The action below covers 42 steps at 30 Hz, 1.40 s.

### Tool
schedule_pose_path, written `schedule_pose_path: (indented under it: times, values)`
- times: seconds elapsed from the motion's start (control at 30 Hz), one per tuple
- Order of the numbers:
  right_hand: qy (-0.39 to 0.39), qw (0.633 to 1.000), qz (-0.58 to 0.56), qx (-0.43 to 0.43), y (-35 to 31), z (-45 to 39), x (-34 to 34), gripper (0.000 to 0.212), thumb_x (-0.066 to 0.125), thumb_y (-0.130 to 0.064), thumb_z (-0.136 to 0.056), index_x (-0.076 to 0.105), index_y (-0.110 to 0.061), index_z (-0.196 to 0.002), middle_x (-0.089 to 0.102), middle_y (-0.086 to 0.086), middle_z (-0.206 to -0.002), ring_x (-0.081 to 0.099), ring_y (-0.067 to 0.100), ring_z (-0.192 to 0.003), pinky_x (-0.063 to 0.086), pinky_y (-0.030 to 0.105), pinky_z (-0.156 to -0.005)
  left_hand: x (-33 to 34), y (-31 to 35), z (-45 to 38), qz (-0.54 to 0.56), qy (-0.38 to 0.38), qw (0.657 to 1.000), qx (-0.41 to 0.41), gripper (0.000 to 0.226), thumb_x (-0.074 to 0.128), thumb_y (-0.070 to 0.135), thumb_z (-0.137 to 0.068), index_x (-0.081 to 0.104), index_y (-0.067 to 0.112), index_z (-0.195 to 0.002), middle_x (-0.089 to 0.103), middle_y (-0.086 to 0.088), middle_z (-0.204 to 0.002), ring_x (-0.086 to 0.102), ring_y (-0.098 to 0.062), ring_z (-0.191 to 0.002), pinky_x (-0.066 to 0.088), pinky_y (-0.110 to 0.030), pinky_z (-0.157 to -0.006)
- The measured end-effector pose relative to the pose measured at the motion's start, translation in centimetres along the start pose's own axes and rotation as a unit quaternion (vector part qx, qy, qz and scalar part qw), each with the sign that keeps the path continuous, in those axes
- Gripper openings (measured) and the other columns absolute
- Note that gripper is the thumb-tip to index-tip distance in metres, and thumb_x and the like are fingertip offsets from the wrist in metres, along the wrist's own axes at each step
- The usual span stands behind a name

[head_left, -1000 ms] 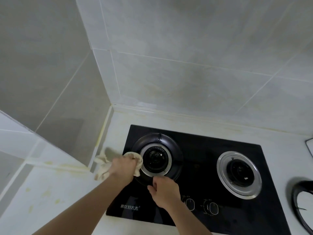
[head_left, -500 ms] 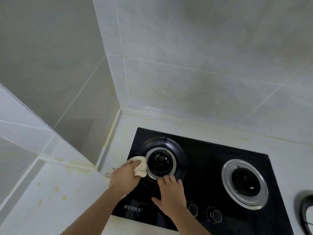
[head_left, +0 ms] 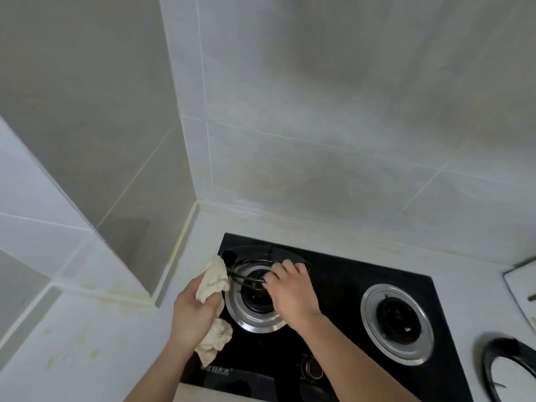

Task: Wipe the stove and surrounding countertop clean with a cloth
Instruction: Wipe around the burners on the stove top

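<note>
— Nearest to the camera, what did you record?

— I noted the left hand clenched round the cream cloth at the left edge of the black stove; cloth ends stuck out above and below the fist.

— And beyond it?

— The right hand had its fingers curled on the tilted black pan support over the left burner; the countertop showed yellowish stains; the right burner sat bare.

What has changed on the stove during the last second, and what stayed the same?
The right hand moved from the front of the left burner onto it, took hold of the black pan support and is tilting it up. The left hand keeps gripping the cloth beside that burner. The right burner and the stove stayed as they were.
</note>
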State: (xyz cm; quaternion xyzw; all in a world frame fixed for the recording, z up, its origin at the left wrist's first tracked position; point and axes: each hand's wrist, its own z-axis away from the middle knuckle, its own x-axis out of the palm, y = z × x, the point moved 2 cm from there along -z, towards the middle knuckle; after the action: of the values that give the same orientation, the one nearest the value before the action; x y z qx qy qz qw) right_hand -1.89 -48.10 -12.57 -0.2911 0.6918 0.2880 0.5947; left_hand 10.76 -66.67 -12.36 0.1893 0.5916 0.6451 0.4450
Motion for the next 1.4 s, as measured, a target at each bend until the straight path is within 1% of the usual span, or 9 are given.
schedule_pose_path:
  times: [0.2,0.47,0.6,0.7,0.8,1.03,1.17,1.3,1.4]
  values:
    - [-0.124,0.990,-0.026,-0.063,1.7,-4.2,-2.5,0.030,0.042,-0.035,-0.109,0.058,-0.015,-0.124,0.057,0.005,-0.125,0.050,0.027,-0.117,0.041,0.042,-0.094,1.2,1.9,0.8,0.035,-0.009,0.999,0.005,0.039,0.059,0.029,-0.073,0.075,0.021,-0.108,0.077,0.003,-0.096,0.071,-0.012,-0.091,0.052,-0.029,-0.076]
    - [-0.173,0.980,-0.088,-0.044,1.4,-4.7,-3.0,0.026,0.039,-0.031,-0.111,0.057,-0.015,-0.119,0.061,0.006,-0.109,0.053,0.027,-0.104,0.045,0.041,-0.081,0.9,2.5,1.9,0.064,0.006,0.998,0.012,0.037,0.058,0.030,-0.073,0.074,0.029,-0.105,0.077,0.006,-0.097,0.071,-0.012,-0.094,0.057,-0.038,-0.085]
    - [-0.133,0.983,-0.128,0.018,2.8,-5.7,-5.0,0.028,0.040,-0.029,-0.111,0.062,-0.013,-0.107,0.062,0.005,-0.102,0.055,0.026,-0.099,0.045,0.041,-0.080,0.1,3.6,1.5,0.041,0.015,0.998,0.047,0.045,0.063,0.028,-0.079,0.069,0.028,-0.124,0.069,0.005,-0.115,0.066,-0.013,-0.109,0.053,-0.038,-0.096]
    - [-0.096,0.985,-0.132,0.058,3.9,-5.6,-7.3,0.028,0.039,-0.033,-0.110,0.061,-0.020,-0.098,0.057,-0.004,-0.092,0.057,0.025,-0.095,0.041,0.036,-0.072,-0.1,5.4,1.1,0.009,0.023,0.993,0.115,0.058,0.060,0.033,-0.078,0.059,0.036,-0.136,0.053,0.010,-0.121,0.055,0.009,-0.111,0.042,-0.007,-0.090]
    - [-0.065,0.981,-0.155,0.101,4.2,-5.0,-9.7,0.032,0.041,-0.037,-0.108,0.056,-0.020,-0.085,0.058,-0.006,-0.079,0.059,0.022,-0.079,0.035,0.033,-0.061,0.1,6.8,1.4,-0.004,0.059,0.983,0.175,0.069,0.061,0.028,-0.080,0.050,0.033,-0.148,0.043,0.008,-0.125,0.049,0.015,-0.111,0.039,0.001,-0.082]
    - [0.082,0.917,-0.336,0.198,4.2,-1.9,-14.1,0.043,0.049,-0.030,-0.106,0.048,-0.015,-0.066,0.049,-0.001,-0.057,0.045,0.010,-0.054,0.031,0.027,-0.054,5.2,9.4,4.1,-0.169,0.007,0.912,0.374,0.097,0.068,0.010,-0.070,0.036,0.034,-0.158,0.039,0.005,-0.140,0.056,-0.011,-0.108,0.050,-0.021,-0.066]
    - [0.107,0.883,-0.397,0.229,4.1,0.7,-15.3,0.040,0.049,-0.024,-0.107,0.050,-0.007,-0.070,0.050,0.005,-0.059,0.044,0.012,-0.055,0.030,0.026,-0.054,7.2,10.9,4.1,-0.158,-0.033,0.908,0.386,0.103,0.068,0.005,-0.068,0.032,0.037,-0.159,0.039,0.005,-0.140,0.055,-0.012,-0.113,0.049,-0.020,-0.070]
    - [0.135,0.873,-0.408,0.232,4.5,3.1,-17.4,0.039,0.049,-0.022,-0.107,0.048,-0.016,-0.068,0.044,-0.008,-0.056,0.043,0.005,-0.053,0.033,0.020,-0.053,7.9,12.2,2.5,-0.150,-0.049,0.922,0.353,0.102,0.069,0.006,-0.074,0.027,0.038,-0.161,0.037,0.009,-0.139,0.057,-0.008,-0.092,0.042,-0.014,-0.061]
    - [0.155,0.873,-0.404,0.225,4.7,4.5,-19.3,0.038,0.049,-0.023,-0.107,0.048,-0.020,-0.069,0.045,-0.010,-0.054,0.043,0.005,-0.051,0.034,0.017,-0.051,8.0,12.1,0.7,-0.186,-0.039,0.929,0.317,0.094,0.066,0.013,-0.082,0.021,0.030,-0.163,0.034,0.007,-0.142,0.059,-0.014,-0.083,0.046,-0.023,-0.058]
